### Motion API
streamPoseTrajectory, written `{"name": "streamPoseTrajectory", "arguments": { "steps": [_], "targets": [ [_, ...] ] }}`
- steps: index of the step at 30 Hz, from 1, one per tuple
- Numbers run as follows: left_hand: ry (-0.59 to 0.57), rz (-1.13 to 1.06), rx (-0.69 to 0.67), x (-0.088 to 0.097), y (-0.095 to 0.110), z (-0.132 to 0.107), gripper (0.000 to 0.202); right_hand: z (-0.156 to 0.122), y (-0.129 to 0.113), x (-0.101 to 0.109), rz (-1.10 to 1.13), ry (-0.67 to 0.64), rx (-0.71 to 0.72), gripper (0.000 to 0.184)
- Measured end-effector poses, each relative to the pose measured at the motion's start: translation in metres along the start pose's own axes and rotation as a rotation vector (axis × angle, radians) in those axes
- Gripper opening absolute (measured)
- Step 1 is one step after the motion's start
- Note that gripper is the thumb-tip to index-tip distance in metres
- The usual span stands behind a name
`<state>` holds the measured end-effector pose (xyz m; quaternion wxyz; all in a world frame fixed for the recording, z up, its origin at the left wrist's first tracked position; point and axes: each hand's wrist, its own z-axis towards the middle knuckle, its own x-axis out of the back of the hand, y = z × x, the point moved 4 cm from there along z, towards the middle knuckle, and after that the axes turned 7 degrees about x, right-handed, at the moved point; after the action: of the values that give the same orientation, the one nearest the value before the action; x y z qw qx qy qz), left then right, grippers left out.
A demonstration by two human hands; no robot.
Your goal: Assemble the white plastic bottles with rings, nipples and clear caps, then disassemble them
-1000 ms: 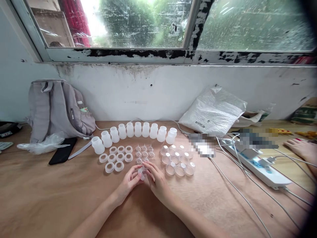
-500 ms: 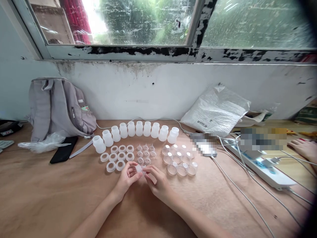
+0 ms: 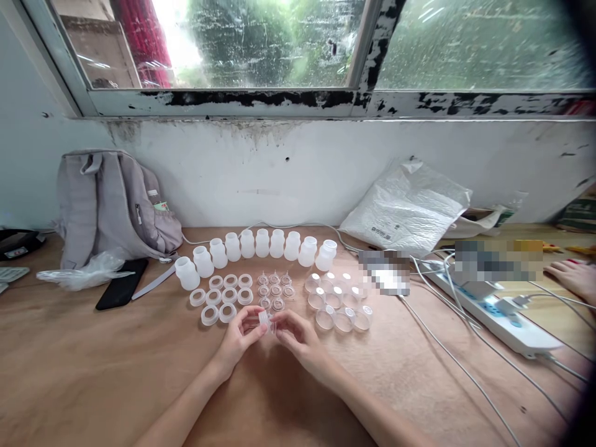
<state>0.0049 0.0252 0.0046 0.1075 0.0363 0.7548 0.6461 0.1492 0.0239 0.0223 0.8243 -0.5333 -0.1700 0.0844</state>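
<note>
In front of me my left hand (image 3: 243, 330) is closed around a ribbed translucent screw ring (image 3: 264, 319), which is tilted on its side. From the other side my right hand (image 3: 298, 335) pinches a small clear silicone teat (image 3: 272, 324) against the ring; fingers partly cover it, so how far it sits inside I cannot tell. Beyond my left hand lie several loose screw rings (image 3: 227, 312). Straight ahead are several clear teats (image 3: 278, 304) in rows. Several transparent domed caps (image 3: 343, 321) lie beyond my right hand. Several frosted bottles (image 3: 262, 243) stand upright in an arc at the back.
At left are a grey backpack (image 3: 107, 205), a plastic bag (image 3: 86, 274) and a black phone (image 3: 121, 285). To the right are a silver mailer bag (image 3: 410, 208), a power strip (image 3: 521, 332) with cables, and another person's hand (image 3: 570, 276).
My left hand has turned the ring more onto its edge, and both hands have shifted slightly toward me. The fingers of my right hand have moved a little at the teat.
</note>
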Motion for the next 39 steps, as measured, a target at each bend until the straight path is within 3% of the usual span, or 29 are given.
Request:
{"name": "streamPoseTrajectory", "arguments": {
  "steps": [3,6,10,13,17,21,25,30,35,39],
  "targets": [
    [-0.017,0.014,-0.008,0.000,0.000,0.001,0.030,-0.001,0.007,-0.002,0.092,0.026,-0.021,0.014],
    [-0.056,-0.013,-0.013,-0.003,-0.001,0.001,0.030,-0.003,0.015,-0.002,0.047,0.087,-0.041,0.013],
    [-0.095,-0.017,0.011,-0.006,0.000,-0.001,0.032,-0.004,0.020,0.001,-0.001,0.182,-0.098,0.025],
    [-0.129,-0.015,0.016,-0.008,0.002,-0.003,0.031,-0.002,0.022,-0.002,0.072,0.134,-0.178,0.034],
    [-0.121,0.008,-0.016,-0.008,0.001,-0.003,0.028,-0.001,0.023,-0.009,0.200,0.036,-0.235,0.027],
    [-0.012,0.186,-0.117,-0.005,0.000,-0.003,0.026,-0.002,0.027,-0.009,0.196,0.076,-0.219,0.026],
    [-0.048,0.408,-0.223,-0.012,0.003,-0.010,0.027,-0.002,0.028,-0.007,0.249,0.113,-0.209,0.026],
    [0.006,0.519,-0.284,-0.014,0.000,-0.013,0.026,-0.002,0.024,-0.008,0.215,0.079,-0.198,0.023],
    [0.022,0.639,-0.358,-0.015,-0.005,-0.013,0.026,-0.003,0.029,-0.012,0.162,0.063,-0.169,0.008],
    [0.029,0.742,-0.461,-0.017,-0.004,-0.017,0.028,-0.004,0.033,-0.012,0.090,0.056,-0.182,0.012]
  ]
}}
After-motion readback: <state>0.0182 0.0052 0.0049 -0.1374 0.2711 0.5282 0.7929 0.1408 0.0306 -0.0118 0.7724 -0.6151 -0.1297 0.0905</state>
